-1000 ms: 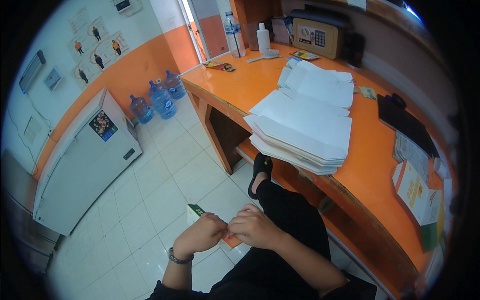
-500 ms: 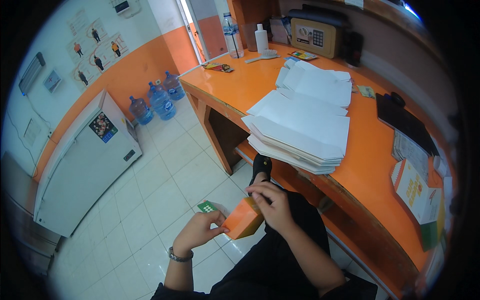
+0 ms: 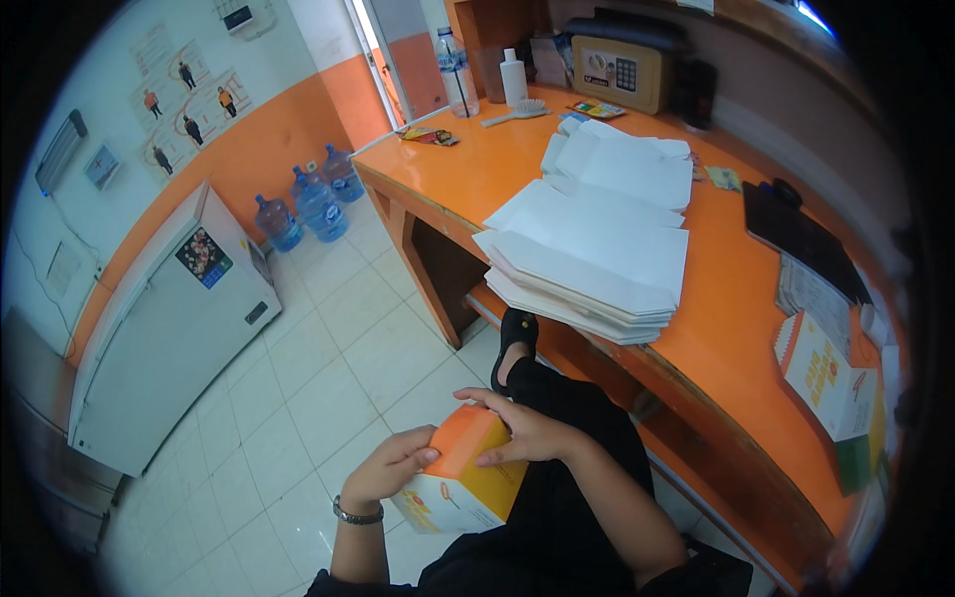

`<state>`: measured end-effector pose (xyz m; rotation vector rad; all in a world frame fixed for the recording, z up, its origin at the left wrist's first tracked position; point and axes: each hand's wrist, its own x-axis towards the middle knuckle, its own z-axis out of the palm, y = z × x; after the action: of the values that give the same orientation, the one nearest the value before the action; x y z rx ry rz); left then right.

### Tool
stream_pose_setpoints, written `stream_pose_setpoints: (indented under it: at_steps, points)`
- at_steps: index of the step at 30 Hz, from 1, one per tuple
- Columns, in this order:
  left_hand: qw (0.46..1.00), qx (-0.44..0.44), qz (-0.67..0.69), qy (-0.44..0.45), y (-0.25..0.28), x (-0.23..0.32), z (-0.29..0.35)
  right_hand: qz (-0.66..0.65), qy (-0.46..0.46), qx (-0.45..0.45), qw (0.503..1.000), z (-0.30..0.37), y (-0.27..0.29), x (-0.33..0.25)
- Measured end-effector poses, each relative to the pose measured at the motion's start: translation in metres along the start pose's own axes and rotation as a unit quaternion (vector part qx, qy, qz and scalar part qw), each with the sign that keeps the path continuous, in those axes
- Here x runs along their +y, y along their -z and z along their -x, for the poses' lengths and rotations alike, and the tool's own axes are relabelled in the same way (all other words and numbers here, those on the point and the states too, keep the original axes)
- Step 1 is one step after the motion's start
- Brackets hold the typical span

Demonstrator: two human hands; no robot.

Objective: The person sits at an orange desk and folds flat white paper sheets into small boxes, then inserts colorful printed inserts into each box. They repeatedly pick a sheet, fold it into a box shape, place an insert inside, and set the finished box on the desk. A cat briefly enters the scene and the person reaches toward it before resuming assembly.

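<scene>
Two bare hands grip an orange, yellow and white cardboard box (image 3: 466,470), which is in the near middle of the scene, just above the person's lap. The left hand (image 3: 396,464) holds its left side with the thumb on the orange face; the right hand (image 3: 535,434) spreads wider over the far right part, thumb on the yellow side. The box's white near side bears yellow lettering and a small orange mark.

To the right, on a glossy orange desk (image 3: 724,323), lies a white printed carton (image 3: 828,380) with large yellow-orange lettering and a green end. A stack of flat white cardboard blanks (image 3: 592,264) overhangs the desk's left edge, its top faces plain. Farther off stand a small tan metal safe (image 3: 619,75) with a dial, a keypad and a tiny dark label, a clear plastic bottle (image 3: 458,82) with a blue label, and a white plastic bottle (image 3: 513,82).

To the left, a long white chest freezer (image 3: 164,343) carries a dark picture sticker (image 3: 204,257); blue-tinted plastic water jugs (image 3: 320,211) stand beyond it, their print too small to read.
</scene>
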<state>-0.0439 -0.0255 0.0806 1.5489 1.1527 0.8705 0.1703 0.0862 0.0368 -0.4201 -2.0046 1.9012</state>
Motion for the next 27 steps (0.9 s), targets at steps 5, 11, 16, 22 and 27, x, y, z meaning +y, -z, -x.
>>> stream_pose_setpoints:
  at_steps: [5,11,16,22,27]
  points:
    - [0.985,0.135,-0.101,-0.048,0.014,-0.022,-0.005,-0.149,0.032,0.06,0.986,-0.002,-0.002,0.003]
    - [0.846,0.269,0.46,0.022,-0.005,-0.074,-0.001,-0.368,0.142,0.176,0.902,0.005,0.012,0.002]
    - [0.818,0.175,0.542,-0.082,-0.013,-0.075,0.007,-0.281,0.075,0.269,0.918,0.0,0.018,0.006]
    - [0.837,0.302,0.446,-0.1,0.003,-0.054,0.003,-0.157,0.037,0.303,0.939,-0.005,0.008,0.006]
    - [0.812,0.333,0.463,-0.121,0.0,-0.047,0.005,-0.13,-0.014,0.252,0.959,-0.008,0.002,0.003]
